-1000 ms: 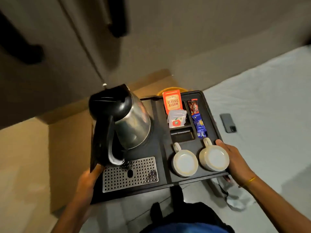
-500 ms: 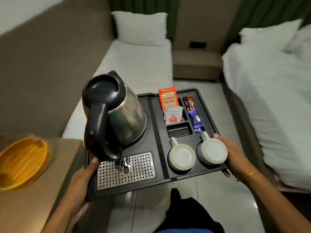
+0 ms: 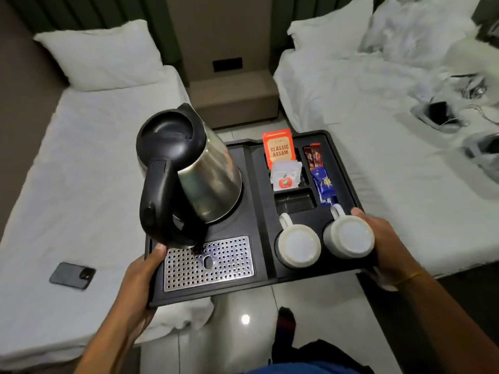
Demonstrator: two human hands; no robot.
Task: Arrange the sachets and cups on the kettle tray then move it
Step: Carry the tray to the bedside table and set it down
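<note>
In the head view, a person holds a black rectangular plastic kettle tray (image 3: 256, 283) in the air over a glossy tiled floor (image 3: 243, 333), between two white-sheeted beds. The left hand (image 3: 140, 276) clamps the tray's edge at 8 o'clock, thumb on top beside the perforated metal drip grille (image 3: 209, 263); the right hand (image 3: 383, 238) clamps the edge at 3 o'clock, thumb lying on the rim just beside a cup. A stainless-steel kettle with black lid and handle (image 3: 194, 174) stands on the tray's left half, handle toward the person. On the right half, two white ceramic cups (image 3: 298, 245) sit upside down side by side at 5 o'clock, handles pointing away. Beyond them lies an empty rectangular recess, then a white sachet with a red apple mark (image 3: 285, 175) and an orange sachet printed "CLASSIC ASSAM" (image 3: 278, 148) standing at 12 o'clock. To their right, a brown stick sachet (image 3: 313, 156) and a blue stick sachet (image 3: 325, 186) lie end to end in a narrow slot. A dark phone (image 3: 72, 275) rests on the left bed (image 3: 81, 171) at 9 o'clock; the right bed (image 3: 378, 117) carries rumpled linen.
</note>
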